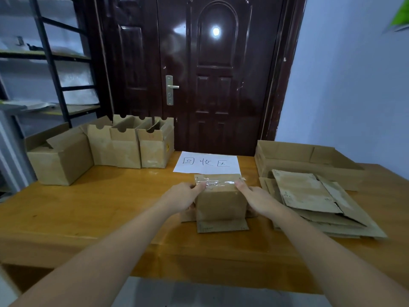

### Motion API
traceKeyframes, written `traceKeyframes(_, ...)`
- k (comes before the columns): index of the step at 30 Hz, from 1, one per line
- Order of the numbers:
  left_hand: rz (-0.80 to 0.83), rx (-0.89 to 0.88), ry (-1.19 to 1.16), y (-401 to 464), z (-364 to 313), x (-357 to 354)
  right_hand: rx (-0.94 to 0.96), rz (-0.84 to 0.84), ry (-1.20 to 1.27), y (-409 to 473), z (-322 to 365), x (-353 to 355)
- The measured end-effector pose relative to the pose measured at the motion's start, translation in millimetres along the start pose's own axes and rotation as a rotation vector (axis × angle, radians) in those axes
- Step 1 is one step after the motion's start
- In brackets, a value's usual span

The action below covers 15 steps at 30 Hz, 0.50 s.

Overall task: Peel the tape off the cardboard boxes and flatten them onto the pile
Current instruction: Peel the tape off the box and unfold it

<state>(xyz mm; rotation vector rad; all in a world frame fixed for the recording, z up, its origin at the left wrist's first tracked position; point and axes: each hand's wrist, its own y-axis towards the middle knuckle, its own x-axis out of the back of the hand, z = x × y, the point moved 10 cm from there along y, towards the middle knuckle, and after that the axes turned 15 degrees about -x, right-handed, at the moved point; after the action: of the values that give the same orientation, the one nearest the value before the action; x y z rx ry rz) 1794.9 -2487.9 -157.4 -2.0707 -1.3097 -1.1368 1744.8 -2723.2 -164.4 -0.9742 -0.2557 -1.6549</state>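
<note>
Brown cardboard box (221, 200) bears clear shiny tape (218, 183); orange wooden table (99, 207); white paper (207, 163) with black characters; dark brown door (212, 74).

Both hands' grip (183, 196) (259, 199) on taped box (221, 200), wooden table (99, 207).

This looks like a small back room or storeroom used for sorting packaging, though the blurred edges leave that uncertain. A wooden bench (99, 196) stands against a dark panelled door (212, 74) with a metal handle (171, 87). Beyond the left grip (183, 196), open cardboard boxes (124, 145) stand in a row beneath metal shelving (51, 63). Just past both grips lies a handwritten paper sign (207, 162); right of the right grip (259, 198), flattened cardboard (309, 196) is piled.
</note>
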Motion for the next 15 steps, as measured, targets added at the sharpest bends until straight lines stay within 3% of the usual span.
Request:
traceKeyframes(2, -0.03, 0.005, -0.046, 4, 7, 5, 0.022, 0.004, 0.015, 2, 2, -2)
traceKeyframes(5, -0.057, -0.152, -0.115, 8, -6, 14, 0.06, 0.017, 0.037, 3, 8, -8)
traceKeyframes(15, 0.003, -0.515, 0.263, -54, -44, 28, 0.172, -0.257, 0.131, 8, 36, -1)
